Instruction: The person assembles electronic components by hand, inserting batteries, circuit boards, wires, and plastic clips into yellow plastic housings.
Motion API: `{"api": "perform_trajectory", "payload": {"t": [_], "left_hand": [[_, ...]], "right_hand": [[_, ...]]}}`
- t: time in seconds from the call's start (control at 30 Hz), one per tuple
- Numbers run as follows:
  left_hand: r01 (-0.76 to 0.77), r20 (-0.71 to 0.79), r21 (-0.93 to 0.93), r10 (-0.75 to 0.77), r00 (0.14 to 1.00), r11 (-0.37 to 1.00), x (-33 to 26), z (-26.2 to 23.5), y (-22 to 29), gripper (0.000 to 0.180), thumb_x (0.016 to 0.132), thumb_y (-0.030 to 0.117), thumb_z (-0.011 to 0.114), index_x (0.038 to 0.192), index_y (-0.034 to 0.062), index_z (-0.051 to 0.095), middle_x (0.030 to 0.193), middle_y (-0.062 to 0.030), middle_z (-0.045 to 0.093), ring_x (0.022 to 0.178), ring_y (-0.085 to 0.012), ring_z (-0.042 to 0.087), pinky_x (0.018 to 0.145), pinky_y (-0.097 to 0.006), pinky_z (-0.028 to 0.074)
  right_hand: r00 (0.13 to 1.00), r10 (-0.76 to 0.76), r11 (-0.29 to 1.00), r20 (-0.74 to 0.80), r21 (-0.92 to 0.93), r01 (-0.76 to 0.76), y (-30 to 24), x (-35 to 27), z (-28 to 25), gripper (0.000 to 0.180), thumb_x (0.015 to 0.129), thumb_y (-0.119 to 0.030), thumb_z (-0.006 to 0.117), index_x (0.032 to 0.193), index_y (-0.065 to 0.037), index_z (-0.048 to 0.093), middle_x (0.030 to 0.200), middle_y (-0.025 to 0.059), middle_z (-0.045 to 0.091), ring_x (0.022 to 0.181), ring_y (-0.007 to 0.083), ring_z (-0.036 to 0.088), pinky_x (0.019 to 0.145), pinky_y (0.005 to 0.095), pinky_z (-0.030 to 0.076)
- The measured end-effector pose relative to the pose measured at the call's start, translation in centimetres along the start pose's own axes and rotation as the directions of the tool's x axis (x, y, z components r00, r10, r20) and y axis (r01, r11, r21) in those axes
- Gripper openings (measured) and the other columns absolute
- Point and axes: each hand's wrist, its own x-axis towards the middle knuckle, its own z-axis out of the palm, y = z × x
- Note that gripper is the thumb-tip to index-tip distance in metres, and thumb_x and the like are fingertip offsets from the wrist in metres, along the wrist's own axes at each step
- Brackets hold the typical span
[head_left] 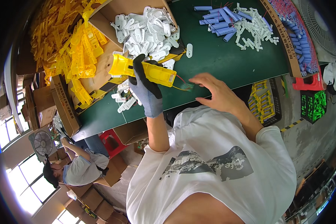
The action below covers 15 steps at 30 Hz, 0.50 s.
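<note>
My left hand [148, 89], in a grey and black glove, is wrapped round a long yellow plastic housing [163, 75] held above the green table [209, 63]. Thin red and yellow wires run from its right end to a small greenish circuit board [187, 87], which looks blurred. Just right of that board is my bare right hand [218, 91], thumb and fingers apart with nothing between them. Behind the housing, white plastic pieces [149, 30] spill from a cardboard box. A few more white parts [127, 100] lie beside my left wrist.
Yellow housings [82, 52] heap up at the left. Blue cylindrical cells [220, 22] and small white parts [254, 30] lie at the back. A carton of cells [304, 48] borders the right side. Crates [265, 100] stand below. Another person [80, 168] sits at lower left.
</note>
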Motion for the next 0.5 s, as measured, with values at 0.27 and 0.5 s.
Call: {"api": "perform_trajectory", "payload": {"t": [0.27,0.5], "left_hand": [[-0.004,0.073,0.062,0.000,0.997,0.998,-0.5,1.4,1.6,0.045,0.099,0.040,0.044,0.115,-0.0011,0.052,0.081,-0.0126,0.061,0.069,-0.0216,0.063,0.069,-0.033,0.052],[-0.006,0.029,0.029,0.005,1.000,1.000,-0.1,1.2,1.5,0.047,0.099,0.043,0.045,0.115,-0.0009,0.052,0.081,-0.0132,0.062,0.070,-0.0224,0.063,0.069,-0.033,0.052]], "right_hand": [[0.977,-0.009,0.997,-0.214,0.074,0.025,0.4,0.4,2.0,0.056,0.072,-0.007,0.076,0.123,-0.010,0.055,0.106,0.0085,0.062,0.096,0.0268,0.062,0.085,0.0346,0.050],[0.992,-0.096,0.915,-0.077,0.386,0.119,2.1,0.6,2.2,0.040,0.074,-0.008,0.077,0.110,-0.005,0.061,0.096,0.0071,0.064,0.087,0.0178,0.063,0.081,0.0292,0.050]]}}
